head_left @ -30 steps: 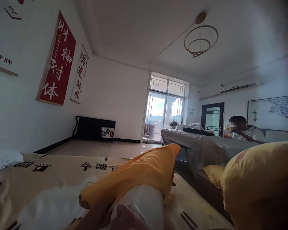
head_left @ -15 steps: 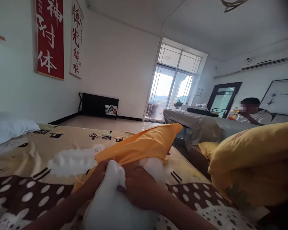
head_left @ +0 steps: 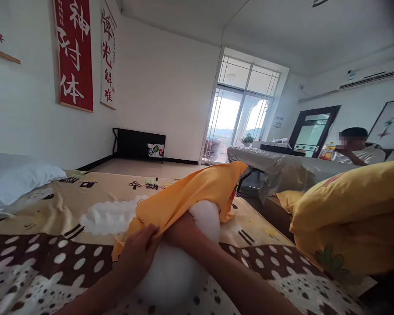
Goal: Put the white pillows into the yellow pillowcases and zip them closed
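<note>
A yellow-orange pillowcase [head_left: 184, 192] lies partly over a white pillow [head_left: 170, 275] on the bed in front of me. My left hand [head_left: 139, 249] pinches the near edge of the case at its opening. My right hand [head_left: 180, 227] reaches into that opening, against the pillow; its fingers are hidden under the cloth. One bulge of the pillow shows beneath the case to the right of my right wrist, and its near part rests between my forearms.
The bed has a patterned beige and brown sheet [head_left: 62, 253]. White bedding [head_left: 22, 175] lies at left, yellow pillows [head_left: 351, 205] at right. Beyond are a plastic-covered table [head_left: 282, 175], a seated person [head_left: 357, 146] and a black folded frame [head_left: 134, 144] by the wall.
My right hand has gone deeper under the pillowcase. The pillow's near corner, bunched up between my hands before, has dropped flatter. My left hand has shifted onto the case's edge.
</note>
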`<state>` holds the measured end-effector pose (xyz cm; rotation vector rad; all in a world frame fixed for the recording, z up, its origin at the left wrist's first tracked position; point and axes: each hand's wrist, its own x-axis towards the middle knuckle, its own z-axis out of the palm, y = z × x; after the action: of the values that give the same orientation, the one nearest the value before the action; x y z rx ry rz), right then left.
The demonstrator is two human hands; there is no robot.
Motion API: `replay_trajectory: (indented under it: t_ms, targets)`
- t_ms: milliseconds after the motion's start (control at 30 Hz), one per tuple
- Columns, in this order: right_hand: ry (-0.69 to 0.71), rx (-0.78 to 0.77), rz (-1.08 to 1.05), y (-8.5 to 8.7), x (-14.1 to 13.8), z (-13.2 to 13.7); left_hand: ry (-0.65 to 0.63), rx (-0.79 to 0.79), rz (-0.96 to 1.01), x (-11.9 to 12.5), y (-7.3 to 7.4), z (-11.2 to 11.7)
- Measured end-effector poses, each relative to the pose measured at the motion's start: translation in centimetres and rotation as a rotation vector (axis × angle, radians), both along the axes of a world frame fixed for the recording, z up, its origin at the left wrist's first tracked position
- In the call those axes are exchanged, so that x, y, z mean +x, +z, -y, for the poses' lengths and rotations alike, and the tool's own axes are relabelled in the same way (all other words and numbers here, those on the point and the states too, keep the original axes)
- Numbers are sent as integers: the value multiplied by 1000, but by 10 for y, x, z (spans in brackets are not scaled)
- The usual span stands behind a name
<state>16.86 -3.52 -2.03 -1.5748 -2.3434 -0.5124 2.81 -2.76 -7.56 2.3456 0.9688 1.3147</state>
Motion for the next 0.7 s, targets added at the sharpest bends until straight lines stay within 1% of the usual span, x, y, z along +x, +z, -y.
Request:
replay_trajectory:
  t_ms: [67, 133, 167, 233, 300, 367, 400, 467, 500, 533, 600, 633, 700]
  targets:
    - [3, 21, 7, 0, -5, 0, 68, 52, -48, -2, -2, -5]
    - [30, 10, 93, 2, -3, 5, 100, 108, -106, -1, -3, -11]
    - [51, 32, 137, 3, 0, 9, 101, 134, -132, 0, -4, -14]
    - [129, 144, 179, 6, 9, 20, 88, 155, -170, 1, -4, -17]
    - [255, 298, 148, 9, 21, 34, 82, 125, -206, 1, -1, -18]
    - [326, 449, 83, 12, 35, 50, 72, 38, -245, -1, 6, -16]
    - [314, 523, 40, 12, 42, 57, 53, -12, -258, -2, 12, -15]
    - [221, 617, -51, 10, 55, 69, -8, -98, -259, -1, 26, -12]
    - [176, 611, -86, 9, 60, 74, -32, -124, -248, 1, 34, -11]
    - [153, 567, -108, 7, 64, 76, -40, -134, -230, 4, 40, -11]
    - [162, 419, -120, 6, 67, 79, -8, -134, -188, 13, 49, -10]
    - [174, 350, -118, 6, 66, 79, 21, -129, -157, 18, 50, -10]
    - [199, 235, -106, 9, 62, 78, 58, -112, -72, 27, 48, -10]
